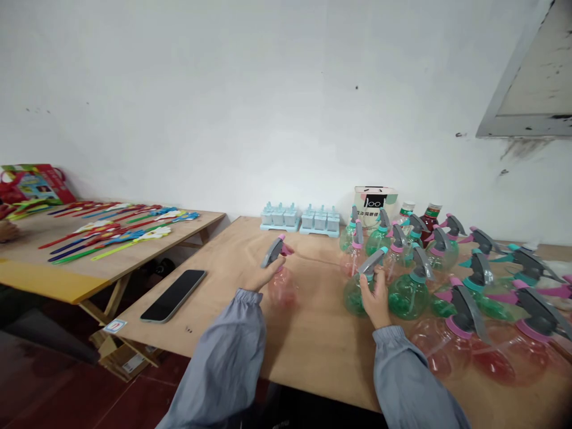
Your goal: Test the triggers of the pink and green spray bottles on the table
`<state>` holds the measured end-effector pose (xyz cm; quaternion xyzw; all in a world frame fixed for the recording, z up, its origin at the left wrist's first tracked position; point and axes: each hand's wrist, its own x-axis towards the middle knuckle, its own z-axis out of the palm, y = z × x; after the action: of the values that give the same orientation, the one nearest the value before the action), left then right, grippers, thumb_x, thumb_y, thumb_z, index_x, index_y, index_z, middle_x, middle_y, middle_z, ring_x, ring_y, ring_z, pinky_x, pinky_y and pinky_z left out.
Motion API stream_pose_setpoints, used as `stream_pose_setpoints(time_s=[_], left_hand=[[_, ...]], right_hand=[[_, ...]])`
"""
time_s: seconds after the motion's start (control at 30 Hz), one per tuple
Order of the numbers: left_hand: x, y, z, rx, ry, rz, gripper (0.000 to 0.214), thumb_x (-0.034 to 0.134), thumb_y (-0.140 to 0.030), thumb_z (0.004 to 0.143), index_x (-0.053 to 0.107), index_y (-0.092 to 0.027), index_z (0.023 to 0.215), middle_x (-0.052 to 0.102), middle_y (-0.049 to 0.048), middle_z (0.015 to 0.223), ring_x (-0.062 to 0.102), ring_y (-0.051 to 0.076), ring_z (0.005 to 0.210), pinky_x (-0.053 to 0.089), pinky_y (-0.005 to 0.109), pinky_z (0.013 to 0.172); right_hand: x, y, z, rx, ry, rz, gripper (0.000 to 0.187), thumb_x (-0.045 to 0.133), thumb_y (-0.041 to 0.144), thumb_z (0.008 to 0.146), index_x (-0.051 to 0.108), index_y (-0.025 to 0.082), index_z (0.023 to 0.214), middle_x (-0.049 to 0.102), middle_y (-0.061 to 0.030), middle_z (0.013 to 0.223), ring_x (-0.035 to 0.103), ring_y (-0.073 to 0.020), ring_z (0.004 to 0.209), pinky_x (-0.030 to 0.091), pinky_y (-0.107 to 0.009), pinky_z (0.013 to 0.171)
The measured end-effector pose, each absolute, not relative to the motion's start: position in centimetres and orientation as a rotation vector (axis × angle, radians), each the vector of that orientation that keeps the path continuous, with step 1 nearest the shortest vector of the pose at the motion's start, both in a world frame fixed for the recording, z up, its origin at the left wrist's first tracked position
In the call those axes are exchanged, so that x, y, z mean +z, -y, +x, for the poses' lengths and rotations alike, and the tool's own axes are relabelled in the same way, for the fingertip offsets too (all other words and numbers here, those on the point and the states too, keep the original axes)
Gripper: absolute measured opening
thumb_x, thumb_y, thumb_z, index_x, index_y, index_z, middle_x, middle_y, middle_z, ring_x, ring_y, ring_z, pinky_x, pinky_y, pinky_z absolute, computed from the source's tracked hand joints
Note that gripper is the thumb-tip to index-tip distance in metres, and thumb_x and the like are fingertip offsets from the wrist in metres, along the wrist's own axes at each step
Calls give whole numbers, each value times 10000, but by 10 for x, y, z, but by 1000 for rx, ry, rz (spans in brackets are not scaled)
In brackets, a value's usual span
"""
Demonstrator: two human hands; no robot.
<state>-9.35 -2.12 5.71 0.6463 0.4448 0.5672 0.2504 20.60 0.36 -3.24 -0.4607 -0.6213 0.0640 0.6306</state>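
Observation:
My left hand (263,275) is closed around the neck of a spray bottle (283,292) with a clear pink round body and a grey and pink trigger head. This bottle is upright and apart from the others, at the middle of the wooden table (313,342). To the right, my right hand (376,300) grips a green spray bottle (353,296) just under its grey and teal head. Another green spray bottle (409,296) stands close beside those fingers. My palms and fingers hide parts of both necks.
Several pink and green spray bottles (451,351) crowd the table's right side. Light-blue ice-pop moulds (280,216), a paper bag (375,208) and a dark red bottle (430,219) stand near the wall. A phone (174,296) lies left. Flower-ended sticks (120,232) cover another table; a person's hand (8,229) shows there.

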Motion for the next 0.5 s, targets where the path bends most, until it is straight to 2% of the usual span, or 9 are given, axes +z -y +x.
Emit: stream_pose_setpoints(time_s=[0.13,0.27,0.33,0.43,0.5], left_hand=[[57,13,-120,1528,-1347,1786,331,670,-390,715,667,-230,1005,701,71,1066,622,262,930,509,406,884],[50,2,-132,1527,-1396,1804,345,621,-426,754,637,-181,997,685,105,1119,623,269,1047,494,409,931],[46,-4,-134,1536,-1414,1791,349,620,-439,753,630,-173,979,688,101,1080,619,272,1084,479,408,959],[37,-11,-134,1515,-1549,1710,395,656,-482,716,631,-176,964,687,66,922,634,272,1027,480,409,941],[29,-10,-134,1493,-1620,1715,461,687,-511,694,631,-176,1006,676,62,910,631,275,1012,477,409,933]], right_hand=[[-33,-4,207,126,1415,-1035,237,515,443,875,478,235,983,609,-71,976,573,-230,939,460,-398,825],[-35,-5,207,110,1409,-1001,231,527,442,876,464,232,946,590,-60,932,561,-221,897,455,-385,796],[-35,-6,206,109,1410,-995,233,536,441,874,466,230,946,591,-62,940,560,-222,907,455,-383,798],[-37,-8,207,121,1412,-1002,239,542,444,873,470,233,956,594,-60,935,561,-220,906,457,-383,802],[-38,-10,208,138,1416,-1008,242,540,451,871,467,235,952,587,-53,916,559,-218,893,457,-387,809]])
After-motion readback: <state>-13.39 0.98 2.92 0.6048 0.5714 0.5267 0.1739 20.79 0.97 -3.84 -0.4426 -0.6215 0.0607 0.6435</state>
